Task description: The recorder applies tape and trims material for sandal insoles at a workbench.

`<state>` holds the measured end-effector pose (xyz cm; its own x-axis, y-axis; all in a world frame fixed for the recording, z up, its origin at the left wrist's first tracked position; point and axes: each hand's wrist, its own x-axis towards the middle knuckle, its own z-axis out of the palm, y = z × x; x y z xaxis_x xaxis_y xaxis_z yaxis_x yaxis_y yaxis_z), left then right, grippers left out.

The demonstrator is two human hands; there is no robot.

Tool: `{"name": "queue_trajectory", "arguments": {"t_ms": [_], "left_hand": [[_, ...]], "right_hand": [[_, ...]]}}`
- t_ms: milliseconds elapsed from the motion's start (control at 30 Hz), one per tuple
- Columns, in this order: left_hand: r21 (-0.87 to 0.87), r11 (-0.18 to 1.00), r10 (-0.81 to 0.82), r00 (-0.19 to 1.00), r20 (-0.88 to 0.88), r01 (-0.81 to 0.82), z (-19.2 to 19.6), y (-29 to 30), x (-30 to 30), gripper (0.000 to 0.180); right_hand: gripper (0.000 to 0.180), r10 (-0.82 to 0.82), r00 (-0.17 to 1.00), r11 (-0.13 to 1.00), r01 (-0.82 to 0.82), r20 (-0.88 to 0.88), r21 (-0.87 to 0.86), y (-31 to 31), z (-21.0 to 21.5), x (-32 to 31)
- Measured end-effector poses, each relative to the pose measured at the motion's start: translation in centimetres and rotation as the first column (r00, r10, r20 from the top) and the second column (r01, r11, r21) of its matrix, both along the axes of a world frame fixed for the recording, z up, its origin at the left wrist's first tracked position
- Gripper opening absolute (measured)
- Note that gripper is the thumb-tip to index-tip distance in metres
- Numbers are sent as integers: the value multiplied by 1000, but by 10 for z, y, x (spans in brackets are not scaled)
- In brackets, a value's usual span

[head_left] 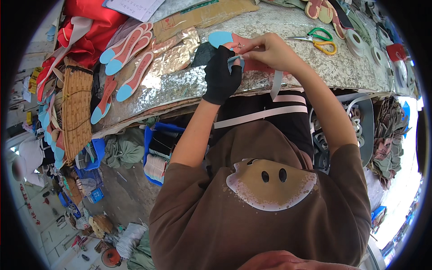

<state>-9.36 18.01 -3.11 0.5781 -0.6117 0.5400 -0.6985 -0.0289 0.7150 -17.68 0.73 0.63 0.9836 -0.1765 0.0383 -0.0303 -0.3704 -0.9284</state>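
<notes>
My left hand, in a black fingerless glove, is closed on the edge of a light-blue-tipped insole, with its thumb on the blue part. Close beside it my bare right hand pinches at the same blue edge; whatever small piece lies between its fingertips is too small to make out. Just beyond both hands lies another pink insole with a blue toe, partly covered by my fingers. A white tape strip hangs over the table's near edge by my right wrist.
Several pink-and-blue insoles lie left on the metal-covered table. Scissors with green and yellow handles and white tape rolls are to the right. A wicker basket stands left; a blue crate sits below the table.
</notes>
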Motion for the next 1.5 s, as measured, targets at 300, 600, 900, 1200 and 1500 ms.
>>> {"name": "queue_trajectory", "arguments": {"t_ms": [300,600,900,1200,1500], "left_hand": [[86,994,49,967,250,-73,-7,-4,6,8],[296,955,-62,958,280,-25,18,-1,16,12],[560,803,-331,934,136,203,47,-31,22,19],[656,744,-381,887,262,126,31,-43,11,17],[558,801,-458,822,339,216,22,-51,-16,15]], "right_hand": [[14,-104,945,895,225,310,-385,-1,7,-13],[10,129,979,844,-25,156,-536,-22,-1,-20],[14,-48,998,481,56,38,-875,6,5,-28],[17,-31,996,397,86,80,-914,3,8,-48],[15,122,992,392,-22,28,-920,-31,8,-69]]}}
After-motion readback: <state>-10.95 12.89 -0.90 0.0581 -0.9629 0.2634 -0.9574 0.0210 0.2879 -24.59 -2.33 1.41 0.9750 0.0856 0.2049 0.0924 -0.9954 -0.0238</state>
